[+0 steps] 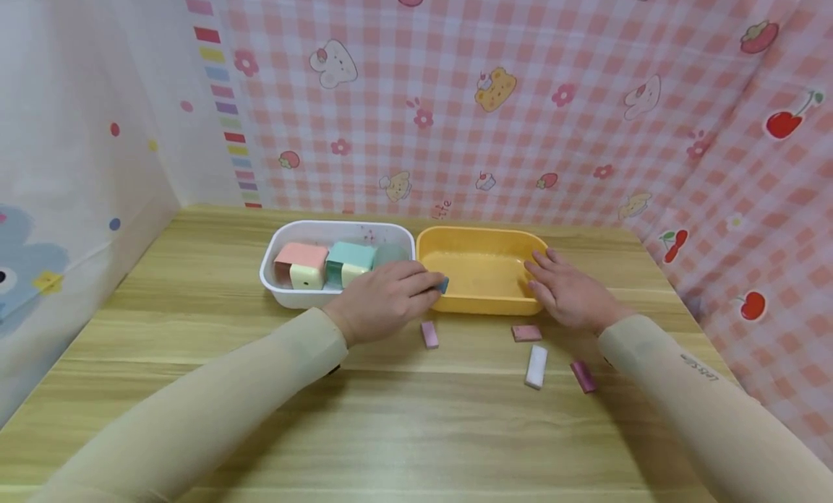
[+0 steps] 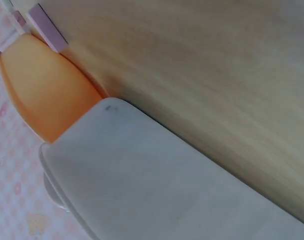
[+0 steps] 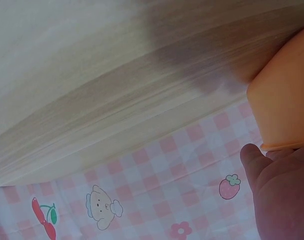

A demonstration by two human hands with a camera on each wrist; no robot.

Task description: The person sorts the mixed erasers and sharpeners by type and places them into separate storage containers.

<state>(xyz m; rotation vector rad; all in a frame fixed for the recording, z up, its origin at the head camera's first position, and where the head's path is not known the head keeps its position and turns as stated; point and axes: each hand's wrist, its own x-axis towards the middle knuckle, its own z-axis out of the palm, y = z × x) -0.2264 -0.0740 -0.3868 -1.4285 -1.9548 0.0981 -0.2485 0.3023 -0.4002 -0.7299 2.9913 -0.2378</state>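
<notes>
My left hand (image 1: 388, 301) pinches a small blue block (image 1: 444, 285) over the left end of a yellow basin (image 1: 484, 306); the fingers hide most of the block. At the basin's opposite end, my right hand (image 1: 573, 290) touches the rim with its fingers spread and fairly straight. A lilac block (image 1: 429, 334) lies on the table below the left fingers. Nearer the right hand lie a pink block (image 1: 526, 333), a white block (image 1: 536, 367) and a dark magenta block (image 1: 583, 376). The right wrist view shows the right hand (image 3: 287, 190) against the basin's outer wall (image 3: 284, 107).
A white basin (image 1: 301, 298) adjoins the yellow one on the left. Inside it sit a pink-topped box (image 1: 302, 256) and a teal-topped box (image 1: 351, 255), both with cream fronts. A checked cloth (image 1: 455, 142) hangs behind the wooden table (image 1: 416, 431).
</notes>
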